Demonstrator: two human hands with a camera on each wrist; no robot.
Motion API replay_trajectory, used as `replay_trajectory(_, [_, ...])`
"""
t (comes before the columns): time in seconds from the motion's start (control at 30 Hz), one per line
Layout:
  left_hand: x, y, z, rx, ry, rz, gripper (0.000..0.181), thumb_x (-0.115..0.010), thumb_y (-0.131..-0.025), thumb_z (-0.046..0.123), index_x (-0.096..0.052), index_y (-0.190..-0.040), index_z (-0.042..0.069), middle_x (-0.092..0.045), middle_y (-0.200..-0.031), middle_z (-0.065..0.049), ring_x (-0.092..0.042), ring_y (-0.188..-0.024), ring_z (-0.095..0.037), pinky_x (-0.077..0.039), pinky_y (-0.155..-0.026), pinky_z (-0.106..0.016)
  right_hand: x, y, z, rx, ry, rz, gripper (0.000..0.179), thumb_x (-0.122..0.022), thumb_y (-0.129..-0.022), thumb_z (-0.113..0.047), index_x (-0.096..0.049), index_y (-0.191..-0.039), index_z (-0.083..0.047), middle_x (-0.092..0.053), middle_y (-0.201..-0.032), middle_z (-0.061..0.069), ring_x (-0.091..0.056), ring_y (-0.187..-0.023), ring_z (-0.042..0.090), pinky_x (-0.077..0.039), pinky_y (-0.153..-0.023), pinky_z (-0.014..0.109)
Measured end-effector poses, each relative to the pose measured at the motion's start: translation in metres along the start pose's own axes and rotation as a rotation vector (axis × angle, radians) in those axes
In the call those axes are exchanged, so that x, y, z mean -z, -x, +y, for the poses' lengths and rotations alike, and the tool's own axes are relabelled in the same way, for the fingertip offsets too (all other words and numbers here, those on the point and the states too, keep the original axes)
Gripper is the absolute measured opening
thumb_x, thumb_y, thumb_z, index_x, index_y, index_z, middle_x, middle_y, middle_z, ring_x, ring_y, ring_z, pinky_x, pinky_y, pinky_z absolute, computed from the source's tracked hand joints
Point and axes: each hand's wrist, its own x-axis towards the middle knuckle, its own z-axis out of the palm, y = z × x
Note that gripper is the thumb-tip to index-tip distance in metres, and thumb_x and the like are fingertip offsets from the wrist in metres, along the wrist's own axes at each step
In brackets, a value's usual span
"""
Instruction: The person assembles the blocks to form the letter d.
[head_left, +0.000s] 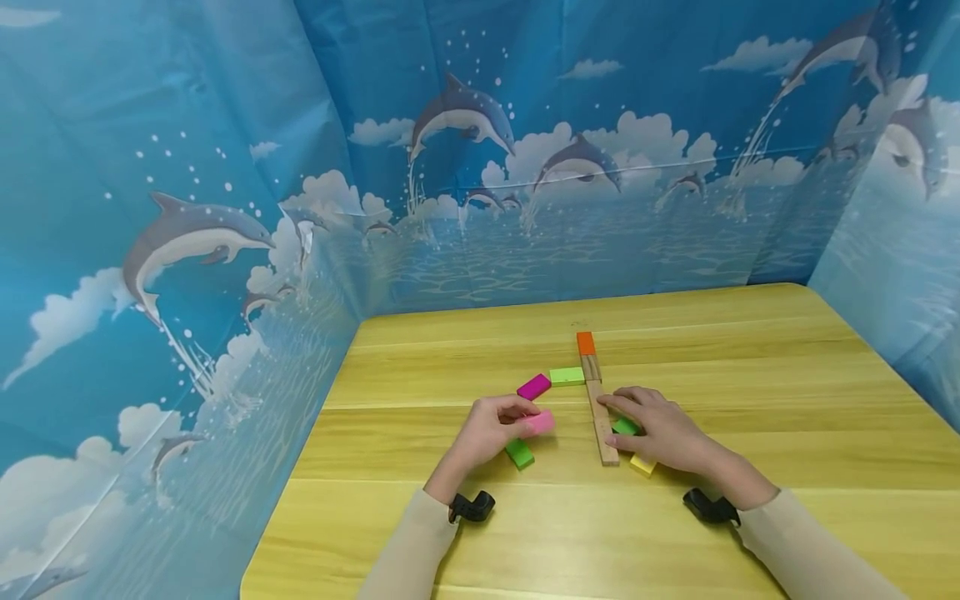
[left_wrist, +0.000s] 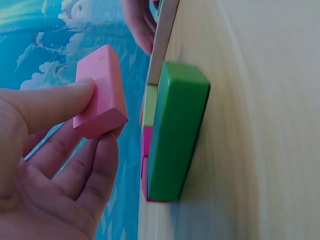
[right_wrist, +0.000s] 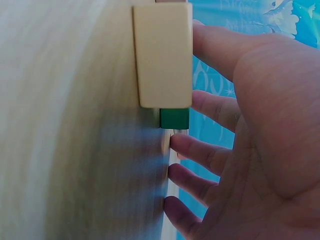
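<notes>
Between thumb and fingers, my left hand (head_left: 487,432) pinches a pink block (left_wrist: 101,92), held up off the table in the left wrist view. Just below that hand lies a green block (left_wrist: 180,132), with a magenta block (head_left: 534,386) farther back. My right hand (head_left: 660,427) is spread low, its index fingertip and thumb at a line of plain wooden blocks (head_left: 600,421). Under its palm are a darker green block (head_left: 625,426) and a yellow block (right_wrist: 164,55), both partly covered in the head view.
An orange block (head_left: 586,342) tops the wooden line at its far end. A lime block (head_left: 567,377) lies beside the line, next to the magenta one. The yellow wood-grain table (head_left: 787,375) is bordered by a blue dolphin-print curtain (head_left: 465,242) at the back and sides.
</notes>
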Motion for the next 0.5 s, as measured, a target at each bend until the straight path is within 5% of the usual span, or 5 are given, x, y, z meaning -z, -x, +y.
replay_trajectory(0.5, [-0.024,0.0,0.006,-0.047,-0.147,-0.072,0.015,-0.079,-0.09,0.02,-0.078,-0.101,0.03,-0.07,-0.099,0.017,-0.065,-0.089,-0.003,-0.053,-0.077,-0.025,0.002,0.0,-0.004,0.005,0.008,0.014,0.067,-0.065,-0.094,-0.053,-0.05,-0.151,-0.02,-0.049,-0.144,0.012,-0.043,-0.131,0.039,-0.038,-0.092,0.067])
